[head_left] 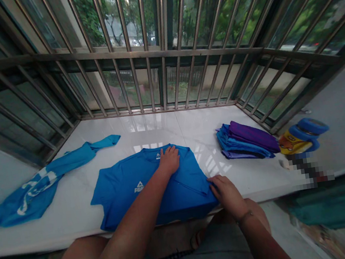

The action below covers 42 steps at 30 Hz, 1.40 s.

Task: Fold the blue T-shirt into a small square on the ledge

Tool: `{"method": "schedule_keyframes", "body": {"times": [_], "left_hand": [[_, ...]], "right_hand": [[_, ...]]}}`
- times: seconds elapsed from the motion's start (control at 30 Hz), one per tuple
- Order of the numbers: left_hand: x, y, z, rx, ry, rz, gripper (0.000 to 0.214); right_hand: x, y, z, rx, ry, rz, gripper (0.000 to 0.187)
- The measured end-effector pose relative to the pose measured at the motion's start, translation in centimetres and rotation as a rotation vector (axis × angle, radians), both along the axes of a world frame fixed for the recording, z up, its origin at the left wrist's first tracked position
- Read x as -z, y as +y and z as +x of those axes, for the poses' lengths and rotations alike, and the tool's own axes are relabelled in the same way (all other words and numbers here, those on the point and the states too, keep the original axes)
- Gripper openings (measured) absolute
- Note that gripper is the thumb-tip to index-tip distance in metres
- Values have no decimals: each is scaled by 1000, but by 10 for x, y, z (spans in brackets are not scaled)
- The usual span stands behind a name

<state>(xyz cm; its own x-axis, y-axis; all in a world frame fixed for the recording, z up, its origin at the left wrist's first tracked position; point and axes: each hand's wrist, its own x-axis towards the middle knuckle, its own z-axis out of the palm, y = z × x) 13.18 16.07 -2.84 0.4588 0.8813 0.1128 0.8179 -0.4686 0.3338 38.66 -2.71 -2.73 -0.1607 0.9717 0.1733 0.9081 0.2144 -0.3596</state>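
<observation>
A blue T-shirt [121, 176] with a white logo on the chest lies spread on the white ledge. Its collar points toward the window, and its hem reaches the ledge's near edge. The sleeve on the right is folded inward over the body, while the left one sticks out. Near the collar, my left hand [169, 160] rests on the fabric with its fingers stretched out. My right hand [227, 192] pinches the shirt's right side edge between thumb and fingers; the fingertips are partly hidden.
On the left lies a crumpled blue garment [56, 177] with white print. A stack of folded blue and purple clothes [247, 140] sits on the right, beside a blue and yellow container [303, 138]. Metal window bars [155, 54] stand behind the white ledge [171, 123].
</observation>
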Motion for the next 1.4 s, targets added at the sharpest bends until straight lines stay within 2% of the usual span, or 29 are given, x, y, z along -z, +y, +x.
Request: {"method": "schedule_keyframes", "body": {"times": [0.13,0.2,0.33,0.47,0.57,0.7,0.77,0.83,0.9,1.0,1.1,1.17,1.2,1.27,1.33,1.4], "left_hand": [[-5,-17,32,260,-48,66,44],[-3,-23,44,313,-63,61,42],[5,-21,51,210,-72,20,57],[7,-14,51,199,-65,-6,62],[5,-13,54,195,-51,-13,61],[-6,-7,48,137,-42,-5,58],[-16,-5,31,55,-40,21,59],[-28,-7,1,-92,-34,56,58],[-40,-16,-43,-274,-22,86,55],[-52,-42,-125,-546,19,113,48],[-50,-76,-202,-982,156,78,48],[-44,-97,-238,-1156,254,-14,61],[-40,-105,-250,-1166,289,-60,63],[-35,-116,-263,-1073,332,-120,57],[-35,-120,-267,-973,317,-139,49],[-38,-121,-267,-977,218,-130,46]], "right_hand": [[8,0,-5,37,-32,45,28],[13,-2,-5,36,-49,66,30],[17,-14,-3,30,-101,97,35],[9,-20,-9,56,-157,104,41],[1,-9,-26,61,-141,155,39],[-3,23,-68,19,-120,164,47],[-5,44,-92,29,-142,97,53],[-8,65,-115,30,-166,24,58],[-10,87,-135,19,-182,-42,61],[-8,111,-155,48,-174,-130,65],[0,122,-164,103,-138,-163,66],[5,122,-164,113,-125,-153,66],[6,122,-164,113,-122,-146,67],[8,121,-163,114,-121,-142,67],[7,121,-162,116,-121,-143,67],[7,121,-162,116,-121,-148,67]]}}
